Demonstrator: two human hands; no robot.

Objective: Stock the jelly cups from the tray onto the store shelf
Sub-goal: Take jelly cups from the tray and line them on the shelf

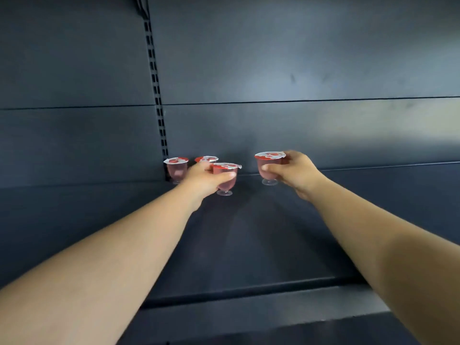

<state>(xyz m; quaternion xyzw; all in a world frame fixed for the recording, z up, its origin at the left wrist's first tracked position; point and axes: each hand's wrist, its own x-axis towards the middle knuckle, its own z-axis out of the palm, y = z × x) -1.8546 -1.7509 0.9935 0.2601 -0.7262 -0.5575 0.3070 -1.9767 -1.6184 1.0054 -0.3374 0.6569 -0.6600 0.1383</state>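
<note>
Reaching deep onto the shelf (249, 245), each hand grips one upright jelly cup: left hand (206, 179) just in front of the two stocked cups (177, 168), right hand (296, 171) further right.

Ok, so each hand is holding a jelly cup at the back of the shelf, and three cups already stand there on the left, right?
Not quite: the head view shows only two standing cups, not three. The rest holds: left hand grips one jelly cup, right hand grips another, near the shelf's back.
</note>
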